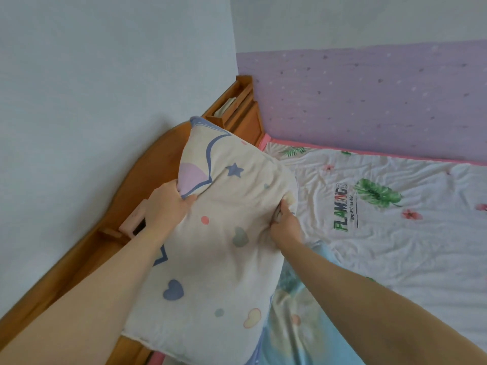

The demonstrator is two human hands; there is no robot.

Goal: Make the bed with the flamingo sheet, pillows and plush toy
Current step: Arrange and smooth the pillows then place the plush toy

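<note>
The cream fabric pillow [226,233] printed with hearts and stars hangs over the bed's head end, beside the curved brown wooden headboard [147,164]. The left hand [166,204] grips its left edge and the right hand [286,222] pinches its right. Below lies the white leaf-printed flamingo sheet [395,246]. The headboard's open cubby [232,101] holds something pale.
</note>
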